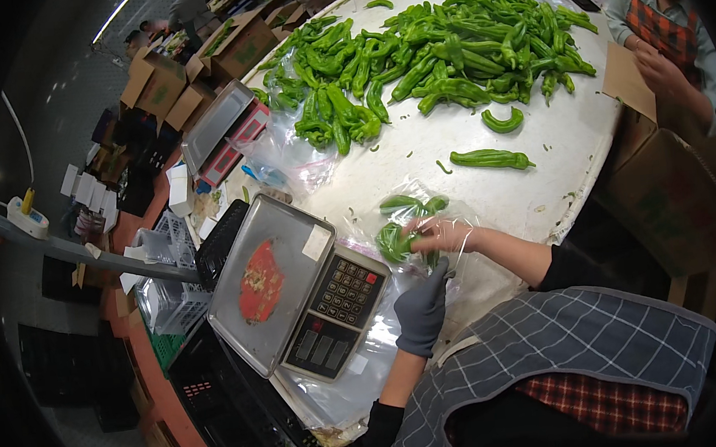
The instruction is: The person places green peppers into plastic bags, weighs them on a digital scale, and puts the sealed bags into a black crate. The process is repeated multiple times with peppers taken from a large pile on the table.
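Note:
My left hand (422, 313), in a grey glove, grips the edge of a clear plastic bag (459, 214) at the near side of the table. Several green peppers (395, 242) lie in the bag. My right hand (439, 234) is bare, slightly blurred and inside the bag, its fingers against the peppers; whether they grip one is unclear. Just left of both hands stands a weighing scale (334, 315) with a metal pan. A single long pepper (491, 159) and a curled one (502, 121) lie beyond the bag. The big pile of green peppers (463, 42) covers the table's far part.
A second, red scale (229, 139) stands at the table's left edge beside loose plastic bags (308, 164). Black crates (239, 400) are at lower left. At right, a co-worker's hands (657, 66) are above an open cardboard box (675, 196). More cardboard boxes (240, 45) stand beyond.

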`<action>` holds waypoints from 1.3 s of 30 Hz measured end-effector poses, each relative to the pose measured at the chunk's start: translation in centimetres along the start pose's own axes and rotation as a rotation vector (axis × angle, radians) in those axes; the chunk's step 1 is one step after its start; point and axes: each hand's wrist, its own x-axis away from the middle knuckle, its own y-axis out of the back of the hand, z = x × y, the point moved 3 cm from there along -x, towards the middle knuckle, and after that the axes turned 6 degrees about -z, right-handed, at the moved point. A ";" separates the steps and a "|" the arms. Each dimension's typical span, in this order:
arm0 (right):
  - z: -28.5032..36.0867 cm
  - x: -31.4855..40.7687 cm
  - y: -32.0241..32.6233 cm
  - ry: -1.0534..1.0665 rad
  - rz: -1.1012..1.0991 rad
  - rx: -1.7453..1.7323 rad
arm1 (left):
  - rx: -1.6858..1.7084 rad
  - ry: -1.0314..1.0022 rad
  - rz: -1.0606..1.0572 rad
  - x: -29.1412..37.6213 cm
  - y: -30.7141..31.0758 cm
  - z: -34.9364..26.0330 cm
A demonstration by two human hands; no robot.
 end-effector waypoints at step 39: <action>1.2 2.7 1.7 0.078 -0.063 -0.112 | 0.213 0.150 0.048 1.9 -1.3 0.7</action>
